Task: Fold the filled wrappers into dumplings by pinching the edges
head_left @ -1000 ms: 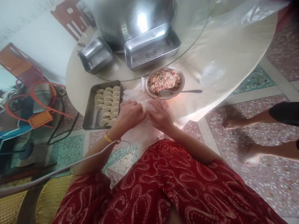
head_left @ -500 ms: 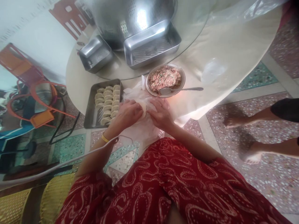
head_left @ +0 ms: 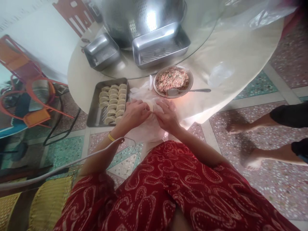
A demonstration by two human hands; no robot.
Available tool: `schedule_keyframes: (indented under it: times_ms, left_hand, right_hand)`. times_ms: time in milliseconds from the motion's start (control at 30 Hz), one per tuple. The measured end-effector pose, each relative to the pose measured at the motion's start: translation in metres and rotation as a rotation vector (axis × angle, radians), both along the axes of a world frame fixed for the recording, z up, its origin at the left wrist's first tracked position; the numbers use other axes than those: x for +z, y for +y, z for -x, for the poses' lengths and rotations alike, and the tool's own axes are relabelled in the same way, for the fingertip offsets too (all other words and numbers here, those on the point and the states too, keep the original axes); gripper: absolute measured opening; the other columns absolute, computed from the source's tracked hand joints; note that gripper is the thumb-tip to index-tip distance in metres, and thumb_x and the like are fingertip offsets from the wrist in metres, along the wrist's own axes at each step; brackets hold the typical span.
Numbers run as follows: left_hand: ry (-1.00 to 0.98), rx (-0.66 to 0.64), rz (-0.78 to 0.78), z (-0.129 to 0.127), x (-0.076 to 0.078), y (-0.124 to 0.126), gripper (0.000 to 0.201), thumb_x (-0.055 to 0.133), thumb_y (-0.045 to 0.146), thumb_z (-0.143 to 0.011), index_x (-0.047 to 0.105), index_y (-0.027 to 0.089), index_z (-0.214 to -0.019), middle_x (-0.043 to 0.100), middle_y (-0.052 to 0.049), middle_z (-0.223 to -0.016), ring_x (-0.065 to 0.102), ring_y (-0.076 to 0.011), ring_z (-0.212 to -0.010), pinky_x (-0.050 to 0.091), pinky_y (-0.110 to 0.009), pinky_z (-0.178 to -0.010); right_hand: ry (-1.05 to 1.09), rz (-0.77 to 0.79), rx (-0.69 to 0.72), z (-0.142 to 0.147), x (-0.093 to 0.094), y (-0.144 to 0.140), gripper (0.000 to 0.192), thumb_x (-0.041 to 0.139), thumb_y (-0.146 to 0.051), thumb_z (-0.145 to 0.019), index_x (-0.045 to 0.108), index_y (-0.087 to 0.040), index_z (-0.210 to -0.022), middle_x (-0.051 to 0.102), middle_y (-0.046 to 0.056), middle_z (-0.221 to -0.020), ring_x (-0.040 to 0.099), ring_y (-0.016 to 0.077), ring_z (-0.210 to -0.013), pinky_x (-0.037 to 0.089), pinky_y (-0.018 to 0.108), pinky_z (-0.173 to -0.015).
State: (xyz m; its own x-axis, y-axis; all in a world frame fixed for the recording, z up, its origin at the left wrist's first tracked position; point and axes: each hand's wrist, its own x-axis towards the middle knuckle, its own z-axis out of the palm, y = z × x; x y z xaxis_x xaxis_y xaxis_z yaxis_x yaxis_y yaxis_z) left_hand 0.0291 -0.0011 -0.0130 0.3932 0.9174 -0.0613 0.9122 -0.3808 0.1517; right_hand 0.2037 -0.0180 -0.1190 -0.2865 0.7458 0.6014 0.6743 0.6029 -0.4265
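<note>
My left hand (head_left: pixel 134 115) and my right hand (head_left: pixel 167 115) meet at the near edge of the round table, both pinching a pale dumpling wrapper (head_left: pixel 150 105) between their fingertips. Under the hands lies crinkled clear plastic (head_left: pixel 141 94). A bowl of pink minced filling (head_left: pixel 173 81) with a metal spoon (head_left: pixel 189 91) resting in it stands just beyond my right hand. To the left, a steel tray (head_left: pixel 95 112) holds rows of folded dumplings (head_left: pixel 114 102).
Two empty steel pans (head_left: pixel 160 45) (head_left: pixel 102 53) and a large perforated steel colander (head_left: pixel 141 17) sit on a glass turntable at the back. Another person's bare legs (head_left: pixel 264 138) stand on the terrazzo floor at right. Orange metal chairs (head_left: pixel 29 96) stand at left.
The wrapper has come into view between my fingertips as both hands shifted slightly up the table edge. The other person's legs barely moved.
</note>
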Motion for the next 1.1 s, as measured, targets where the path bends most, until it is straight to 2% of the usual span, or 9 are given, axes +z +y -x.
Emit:
schedule_keyframes:
  times_ms: [100, 233, 400, 633, 833, 1100]
  left_hand:
    - [-0.005, -0.001, 0.019, 0.0, -0.002, 0.005, 0.022, 0.056, 0.034, -0.09, 0.069, 0.017, -0.086, 0.067, -0.009, -0.087, 0.059, -0.026, -0.09, 0.042, -0.04, -0.085]
    - [-0.035, 0.0, 0.041, 0.004, -0.004, 0.01, 0.029, 0.046, 0.031, -0.092, 0.068, 0.016, -0.081, 0.068, -0.009, -0.085, 0.06, -0.0243, -0.087, 0.043, -0.039, -0.084]
    - [-0.074, -0.004, 0.078, 0.008, -0.001, 0.013, 0.025, 0.053, 0.035, -0.089, 0.07, 0.018, -0.084, 0.071, -0.008, -0.085, 0.06, -0.0228, -0.086, 0.043, -0.037, -0.084]
    - [-0.03, 0.031, 0.077, 0.002, 0.002, 0.009, 0.029, 0.06, 0.044, -0.086, 0.068, 0.018, -0.077, 0.068, -0.008, -0.079, 0.059, -0.0223, -0.082, 0.044, -0.037, -0.084]
    - [0.022, 0.035, 0.011, 0.001, 0.0, 0.001, 0.024, 0.059, 0.038, -0.087, 0.068, 0.017, -0.08, 0.067, -0.01, -0.085, 0.059, -0.0246, -0.088, 0.043, -0.039, -0.085]
    - [-0.062, 0.061, 0.023, 0.006, -0.007, 0.007, 0.026, 0.051, 0.035, -0.089, 0.071, 0.018, -0.086, 0.069, -0.007, -0.085, 0.06, -0.0222, -0.085, 0.042, -0.039, -0.086]
  right_hand:
    - [-0.002, 0.03, 0.02, -0.001, -0.001, 0.0, 0.028, 0.053, -0.021, -0.095, 0.073, -0.027, -0.112, 0.06, 0.009, -0.139, 0.045, 0.0321, -0.138, 0.032, 0.061, -0.114]
    - [0.011, 0.054, 0.045, -0.002, -0.002, 0.002, 0.03, 0.05, -0.02, -0.096, 0.073, -0.027, -0.113, 0.058, 0.01, -0.141, 0.043, 0.0328, -0.14, 0.033, 0.062, -0.113]
    - [0.018, 0.054, 0.063, -0.001, -0.002, 0.004, 0.032, 0.048, -0.021, -0.097, 0.072, -0.028, -0.117, 0.058, 0.011, -0.141, 0.042, 0.0336, -0.14, 0.032, 0.062, -0.115]
    - [0.058, 0.116, 0.08, 0.003, -0.003, 0.006, 0.033, 0.047, -0.023, -0.098, 0.068, -0.026, -0.123, 0.054, 0.012, -0.145, 0.04, 0.033, -0.142, 0.029, 0.063, -0.116]
    - [0.043, 0.128, 0.085, 0.002, -0.002, 0.008, 0.031, 0.051, -0.022, -0.097, 0.069, -0.026, -0.121, 0.053, 0.011, -0.146, 0.038, 0.0331, -0.143, 0.029, 0.062, -0.117]
    - [0.018, 0.118, 0.05, 0.003, 0.002, 0.009, 0.034, 0.048, -0.022, -0.097, 0.068, -0.028, -0.123, 0.052, 0.011, -0.147, 0.039, 0.0328, -0.141, 0.033, 0.061, -0.114]
